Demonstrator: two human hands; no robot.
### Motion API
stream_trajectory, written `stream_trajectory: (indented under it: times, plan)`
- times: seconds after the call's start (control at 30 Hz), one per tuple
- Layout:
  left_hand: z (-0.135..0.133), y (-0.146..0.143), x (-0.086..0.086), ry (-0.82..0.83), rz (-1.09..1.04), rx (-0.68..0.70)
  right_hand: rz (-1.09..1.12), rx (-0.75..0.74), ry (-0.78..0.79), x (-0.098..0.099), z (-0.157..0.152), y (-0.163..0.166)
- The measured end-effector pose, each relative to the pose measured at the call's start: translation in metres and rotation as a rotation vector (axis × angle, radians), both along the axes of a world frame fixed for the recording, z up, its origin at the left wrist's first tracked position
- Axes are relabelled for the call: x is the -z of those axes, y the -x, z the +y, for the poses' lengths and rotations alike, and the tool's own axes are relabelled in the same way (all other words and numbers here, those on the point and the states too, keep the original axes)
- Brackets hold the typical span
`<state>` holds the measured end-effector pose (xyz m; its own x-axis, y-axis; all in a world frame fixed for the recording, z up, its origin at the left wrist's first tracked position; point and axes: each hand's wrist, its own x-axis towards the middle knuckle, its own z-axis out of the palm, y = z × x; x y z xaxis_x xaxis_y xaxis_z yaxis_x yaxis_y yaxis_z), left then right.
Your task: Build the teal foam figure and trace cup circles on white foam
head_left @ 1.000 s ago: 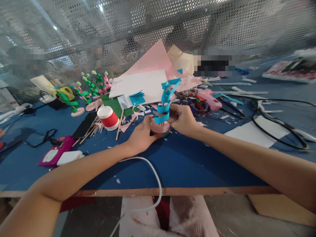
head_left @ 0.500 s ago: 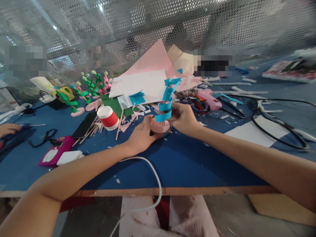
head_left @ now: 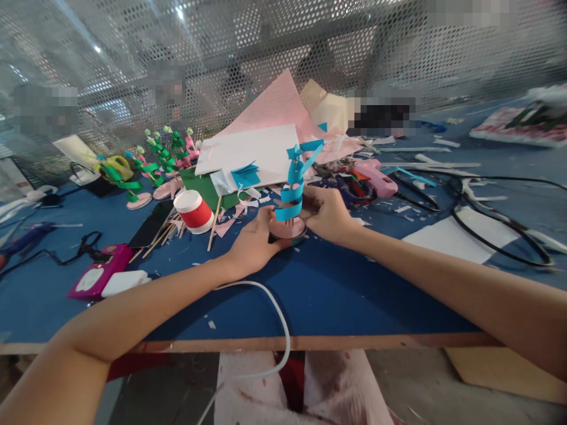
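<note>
A blue paper spiral (head_left: 290,211) winds up around thin sticks that stand on a round pink base (head_left: 283,229), with folded blue strips at its top. My left hand (head_left: 254,242) grips the base's left edge, thumb along the front and fingers curled behind. On the other side, my right hand (head_left: 328,213) is closed at the spiral's right edge; its fingertips are partly hidden behind the paper. The base rests on the blue table (head_left: 336,295).
Left of my hands are a red-and-white cup (head_left: 195,211), wooden sticks, a phone (head_left: 153,224) and a magenta box (head_left: 101,271). Finished green spirals (head_left: 166,153) stand farther back. Paper sheets (head_left: 266,147), a pink glue gun (head_left: 378,177) and black cables (head_left: 460,218) lie beyond and rightward.
The blue spiral has shifted slightly left and its top has turned a little. My hands have barely moved. Another person's hand at the far left has left the view.
</note>
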<state>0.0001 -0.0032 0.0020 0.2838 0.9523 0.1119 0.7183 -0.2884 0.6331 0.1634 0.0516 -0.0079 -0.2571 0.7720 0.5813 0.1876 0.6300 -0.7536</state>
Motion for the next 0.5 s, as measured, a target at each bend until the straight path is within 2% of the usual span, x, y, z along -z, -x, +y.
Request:
stream_trajectory:
  times: [0.13,0.5]
  plan:
    - [-0.0002,-0.0001,0.0001,0.007,0.003,-0.005,0.044,-0.015,-0.024,0.0010,0.0009,-0.0002]
    - [0.0007,-0.0011,0.0001,-0.013,0.007,0.000,-0.005,-0.022,-0.006,0.0034,0.0033,-0.0011]
